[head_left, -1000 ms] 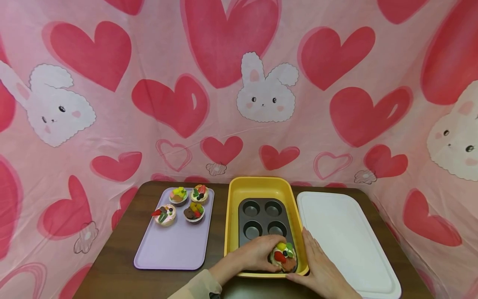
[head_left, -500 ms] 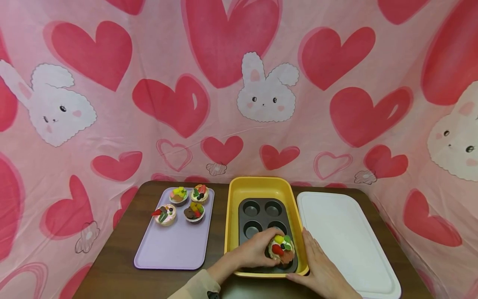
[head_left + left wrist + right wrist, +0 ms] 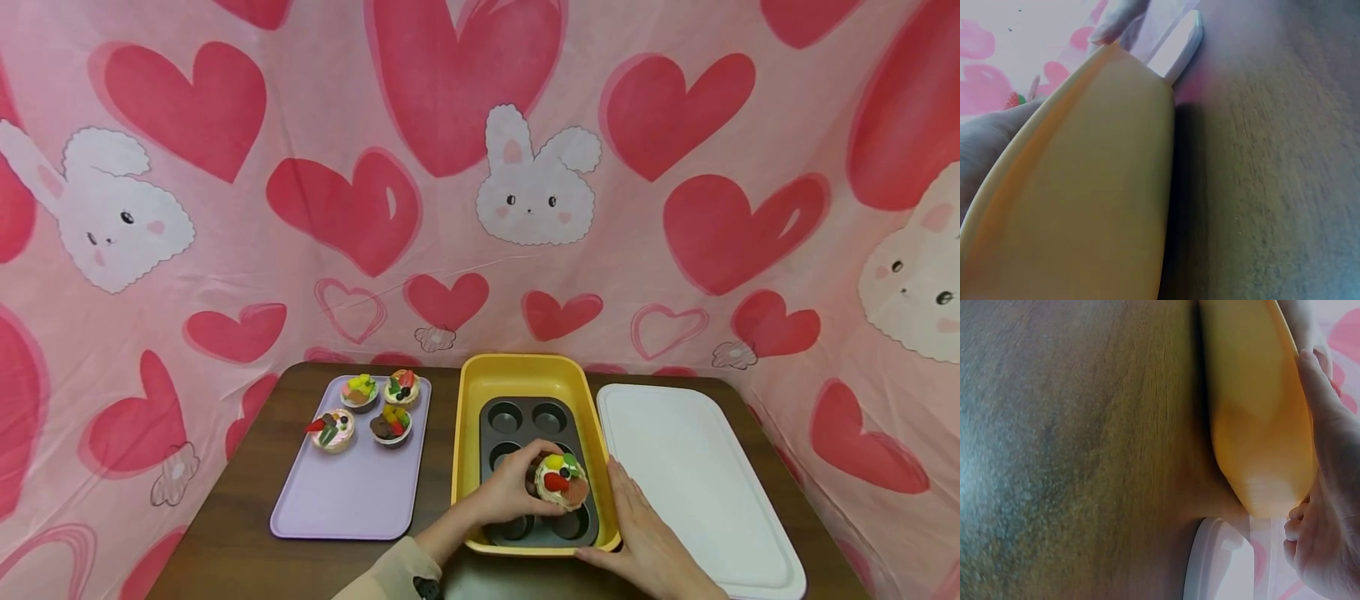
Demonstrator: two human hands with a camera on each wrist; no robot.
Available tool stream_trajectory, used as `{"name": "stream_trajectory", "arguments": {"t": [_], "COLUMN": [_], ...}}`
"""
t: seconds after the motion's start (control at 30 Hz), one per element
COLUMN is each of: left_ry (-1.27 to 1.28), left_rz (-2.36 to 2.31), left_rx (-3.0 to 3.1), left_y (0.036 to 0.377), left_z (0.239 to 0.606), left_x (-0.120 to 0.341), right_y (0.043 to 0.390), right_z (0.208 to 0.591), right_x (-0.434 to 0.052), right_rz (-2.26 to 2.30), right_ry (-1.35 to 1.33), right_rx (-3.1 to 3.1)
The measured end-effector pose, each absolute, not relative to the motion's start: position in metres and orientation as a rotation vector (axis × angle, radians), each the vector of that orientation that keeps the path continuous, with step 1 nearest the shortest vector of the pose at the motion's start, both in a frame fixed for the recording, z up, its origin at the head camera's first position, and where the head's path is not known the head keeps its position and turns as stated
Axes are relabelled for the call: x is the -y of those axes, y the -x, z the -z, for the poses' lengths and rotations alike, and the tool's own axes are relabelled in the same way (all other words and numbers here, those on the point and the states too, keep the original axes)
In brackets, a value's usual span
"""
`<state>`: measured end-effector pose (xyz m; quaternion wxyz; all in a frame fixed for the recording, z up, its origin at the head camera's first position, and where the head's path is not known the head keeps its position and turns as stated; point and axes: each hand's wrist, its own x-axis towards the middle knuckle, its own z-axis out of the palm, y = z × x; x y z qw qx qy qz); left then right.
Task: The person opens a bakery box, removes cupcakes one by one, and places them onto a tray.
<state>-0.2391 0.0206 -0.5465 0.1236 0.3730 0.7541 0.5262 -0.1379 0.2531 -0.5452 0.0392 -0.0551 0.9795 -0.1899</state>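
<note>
Cupcake: cupcake (image 3: 561,482), held just above the dark muffin tin (image 3: 525,425), lower centre of the frame; white frosting, red, yellow and green toppings.
Change: it was seated in the tin's near right cup a second ago; now lifted and farther back.
Left hand: left hand (image 3: 510,493) curls round the cupcake.
Right hand: right hand (image 3: 641,542) rests flat, fingers straight, on the yellow tray (image 3: 525,375).
Worktop: dark wood worktop (image 3: 240,492); purple tray (image 3: 352,500) with four cupcakes (image 3: 365,411) left, white lid (image 3: 697,475) right.
Room: pink heart-and-bunny cloth (image 3: 450,167) behind.
</note>
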Motion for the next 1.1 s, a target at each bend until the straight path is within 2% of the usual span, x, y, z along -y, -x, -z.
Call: {"name": "stream_trajectory", "arguments": {"t": [0.37, 0.8, 1.1], "left_ry": [-0.679, -0.626, -0.73], "left_rz": [-1.646, -1.724, -1.789], "left_rx": [-2.133, -2.047, -1.84], "left_y": [0.238, 0.233, 0.227], "left_z": [0.537, 0.524, 0.518], "left_x": [-0.011, 0.013, 0.032], "right_y": [0.136, 0.137, 0.137], "right_z": [0.546, 0.544, 0.544], "right_x": [-0.252, -0.251, -0.252], "right_rz": [0.602, 0.661, 0.675], "right_ry": [0.141, 0.083, 0.065], "right_rx": [-2.969, -2.92, -2.901]}}
